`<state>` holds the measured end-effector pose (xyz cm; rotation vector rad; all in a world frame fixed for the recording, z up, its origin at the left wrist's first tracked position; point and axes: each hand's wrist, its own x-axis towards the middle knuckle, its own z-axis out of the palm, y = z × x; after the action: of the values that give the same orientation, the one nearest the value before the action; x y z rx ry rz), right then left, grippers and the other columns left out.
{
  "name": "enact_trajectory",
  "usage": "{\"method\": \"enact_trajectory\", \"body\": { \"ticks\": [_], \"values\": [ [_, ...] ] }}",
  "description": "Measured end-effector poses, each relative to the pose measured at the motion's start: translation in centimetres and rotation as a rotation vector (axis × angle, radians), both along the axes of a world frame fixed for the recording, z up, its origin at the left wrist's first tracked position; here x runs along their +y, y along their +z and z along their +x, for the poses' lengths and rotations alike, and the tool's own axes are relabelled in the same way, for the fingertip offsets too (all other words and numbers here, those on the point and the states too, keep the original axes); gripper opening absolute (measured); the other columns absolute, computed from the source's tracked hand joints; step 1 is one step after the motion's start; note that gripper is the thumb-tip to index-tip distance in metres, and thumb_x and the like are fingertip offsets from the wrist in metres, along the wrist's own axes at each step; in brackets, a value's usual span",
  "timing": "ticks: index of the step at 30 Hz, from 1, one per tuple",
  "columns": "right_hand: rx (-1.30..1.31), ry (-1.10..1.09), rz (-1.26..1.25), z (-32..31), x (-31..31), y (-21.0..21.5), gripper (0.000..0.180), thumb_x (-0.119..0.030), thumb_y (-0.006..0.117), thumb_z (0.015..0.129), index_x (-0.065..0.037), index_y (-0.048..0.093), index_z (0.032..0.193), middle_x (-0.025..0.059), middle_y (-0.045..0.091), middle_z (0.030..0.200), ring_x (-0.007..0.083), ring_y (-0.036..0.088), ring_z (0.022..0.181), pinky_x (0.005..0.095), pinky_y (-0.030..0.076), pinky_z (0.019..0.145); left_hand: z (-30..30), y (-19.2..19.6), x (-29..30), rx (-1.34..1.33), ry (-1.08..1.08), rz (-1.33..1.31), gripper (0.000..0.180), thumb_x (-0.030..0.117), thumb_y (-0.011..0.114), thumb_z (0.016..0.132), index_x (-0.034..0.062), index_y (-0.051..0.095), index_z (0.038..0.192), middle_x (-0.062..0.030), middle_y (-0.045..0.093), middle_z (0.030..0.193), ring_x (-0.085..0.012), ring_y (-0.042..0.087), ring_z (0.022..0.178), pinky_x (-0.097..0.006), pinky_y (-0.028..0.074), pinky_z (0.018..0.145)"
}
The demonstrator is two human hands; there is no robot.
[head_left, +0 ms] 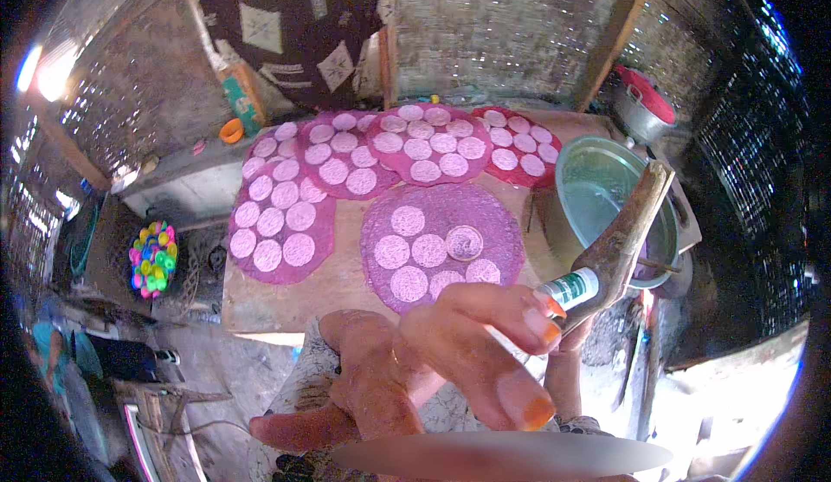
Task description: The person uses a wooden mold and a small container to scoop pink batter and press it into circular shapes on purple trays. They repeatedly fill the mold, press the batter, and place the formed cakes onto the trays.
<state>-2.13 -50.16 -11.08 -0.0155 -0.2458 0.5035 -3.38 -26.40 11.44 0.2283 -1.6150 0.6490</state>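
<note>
My left hand [433,369] fills the foreground close to the camera. Its fingers, with orange nails, stretch right and close on a small white tube with a green band [573,289]. My right hand [564,374] shows only partly behind and below the left fingers, just under the tube; its grip is hidden. Beyond the hands, a wooden table [303,296] carries several round purple sheets. The nearest purple sheet [506,235] has several pale round discs on it.
A metal basin of water [606,192] stands right of the table, with a thick wooden stick [636,222] leaning over it. A pot with a red lid [645,105] sits behind. A person in dark patterned cloth [294,23] stands beyond the table. A bunch of bright plastic caps [153,258] lies at left.
</note>
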Motion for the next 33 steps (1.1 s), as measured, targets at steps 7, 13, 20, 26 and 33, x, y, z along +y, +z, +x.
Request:
{"method": "enact_trajectory", "body": {
  "ticks": [7,13,20,26,33],
  "values": [
    [0.092,-0.241,-0.057,-0.1,-0.9,3.7,0.087,-0.082,0.05,0.077,-0.001,0.055,0.109,0.0105,0.056,0.078,0.0226,0.053,0.064,0.0357,0.042,0.056,2.6,0.3,-3.1,-0.071,-0.076,-0.001,0.056,0.068,0.032,0.096,0.0343,0.063,0.127,-0.0239,0.038,0.142,-0.0453,0.021,0.139,-0.062,0.023,0.111],
    [0.18,-0.439,-0.108,0.4,-5.9,3.7,0.089,-0.084,0.047,0.076,0.001,0.057,0.099,0.0086,0.052,0.061,0.0195,0.047,0.047,0.0321,0.036,0.043,5.6,0.6,-7.3,-0.013,-0.17,0.098,0.057,0.067,0.032,0.095,0.0316,0.069,0.121,-0.0253,0.045,0.137,-0.0451,0.025,0.139,-0.064,0.023,0.112],
    [-0.215,-0.38,-0.7,6.4,-14.8,6.5,0.092,-0.082,0.04,0.082,0.005,0.055,0.106,0.0085,0.05,0.054,0.0161,0.044,0.038,0.0294,0.033,0.035,8.5,-0.9,-10.7,0.188,-0.045,0.353,0.053,0.06,0.047,0.088,0.0261,0.062,0.126,-0.0238,0.051,0.13,-0.0409,0.035,0.132,-0.056,0.03,0.108],
    [-0.576,-0.533,-1.382,10.8,-24.0,9.5,0.08,-0.072,0.039,0.092,0.004,0.063,0.098,0.005,0.057,0.061,0.0113,0.05,0.044,0.0275,0.039,0.038,15.5,-3.7,-15.5,0.841,0.608,0.957,0.059,0.046,0.069,0.079,0.0063,0.06,0.122,-0.0239,0.057,0.121,-0.0357,0.046,0.126,-0.045,0.038,0.104],
    [-1.141,-0.371,-1.733,12.9,-27.1,13.1,0.046,-0.046,0.062,0.093,-0.004,0.068,0.108,0.0173,0.066,0.075,0.0298,0.067,0.064,0.0423,0.051,0.058,18.3,-8.7,-23.9,0.546,1.0,1.661,0.05,0.027,0.074,0.08,-0.003,0.059,0.118,-0.0208,0.063,0.11,-0.032,0.057,0.11,-0.038,0.046,0.095]
  ]
}}
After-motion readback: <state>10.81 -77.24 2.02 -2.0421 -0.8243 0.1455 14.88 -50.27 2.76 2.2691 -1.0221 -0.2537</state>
